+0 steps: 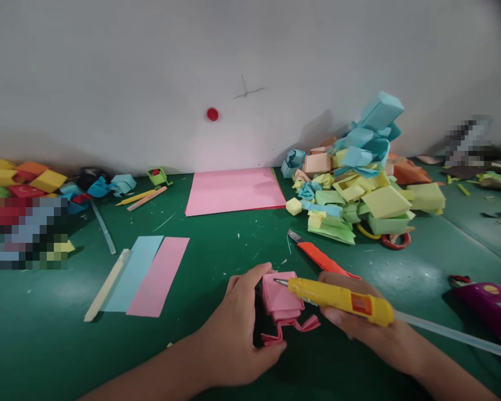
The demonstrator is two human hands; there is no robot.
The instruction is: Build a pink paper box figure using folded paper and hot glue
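Note:
A folded pink paper figure (280,295) with a boxy top and thin bent strips at its lower end stands before me. My left hand (237,328) is closed around its left side, fingers behind and thumb near the strips. In my right hand (359,312) is a yellow glue gun (338,298), lying sideways with its metal nozzle over the box's top face. Whether the nozzle touches the paper, I cannot tell. From the gun's rear trails a long translucent glue stick (455,334). Just beyond the right hand lies a red-orange utility knife (317,257), its blade pointing away to the left.
Pink paper sheets (234,192) lie against the wall. Blue (129,275) and pink strips (158,277) sit left beside a pale stick (107,285). Folded paper pieces pile up at right (359,195) and far left (25,175). A purple object (484,306) is at the right edge.

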